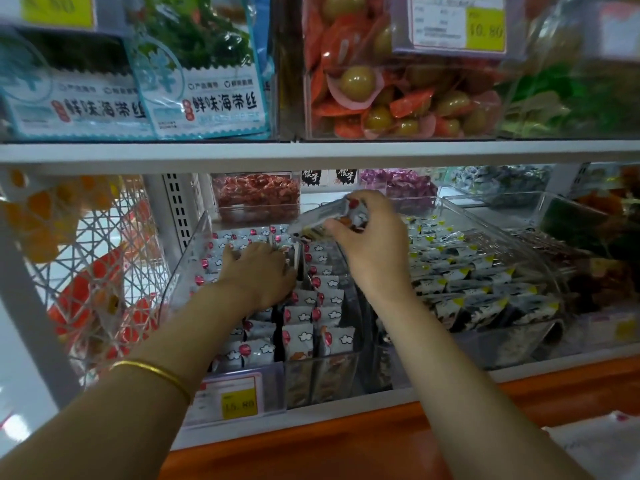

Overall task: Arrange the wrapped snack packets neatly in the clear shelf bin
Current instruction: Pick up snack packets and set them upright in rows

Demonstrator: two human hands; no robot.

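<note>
White packets [349, 213] pinched by right hand [373, 245]; left hand [259, 272], fingers apparently straight, in clear bin [193, 252].

Retail shop, snack aisle: I face tiered white metal shelving [311, 152] with a slotted white upright [178, 206] behind. Yellow-and-white price labels [239, 405] clip to the bin fronts; the near one reads 15.80, and a second price label [485, 29] above reads 0.80. Stock is sorted by kind in clear plastic shelf bins [194, 244]: small white wrapped snack packets with red dots and cloud prints [301, 337], black-and-white packets with yellow corners [467, 292], orange-and-pink packs of round green fruit [398, 98], and blue-edged seaweed pouches printed in Chinese [207, 91].
</note>
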